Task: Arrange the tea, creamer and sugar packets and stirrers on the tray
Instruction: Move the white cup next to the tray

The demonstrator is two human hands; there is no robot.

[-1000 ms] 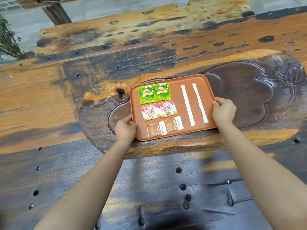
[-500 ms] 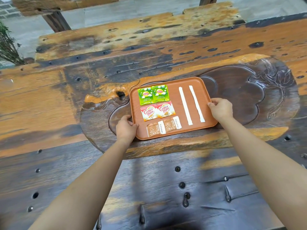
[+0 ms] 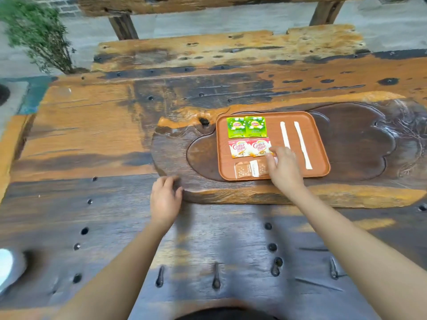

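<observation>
The brown tray (image 3: 320,144) sits on a carved dark wooden slab (image 3: 360,139). On its left part lie two green tea packets (image 3: 246,127), below them two red and white creamer packets (image 3: 248,147), and at the front two brown sugar packets (image 3: 247,169). Two white wrapped stirrers (image 3: 301,144) lie side by side on the right part. My right hand (image 3: 283,168) is over the tray, fingers spread, covering the right sugar packet and touching the creamer's corner. My left hand (image 3: 165,197) rests on the slab's front left edge, holding nothing.
The slab lies on a large rough wooden table (image 3: 80,139) with bolt holes. A green plant (image 3: 39,35) stands at the back left, a wooden bench (image 3: 208,5) beyond the table. A white object (image 3: 9,266) shows at the lower left edge.
Both hands let go of the tray's sides. My left hand drew back left to the slab's edge. My right hand moved left onto the sugar and creamer packets. The camera swung left.
</observation>
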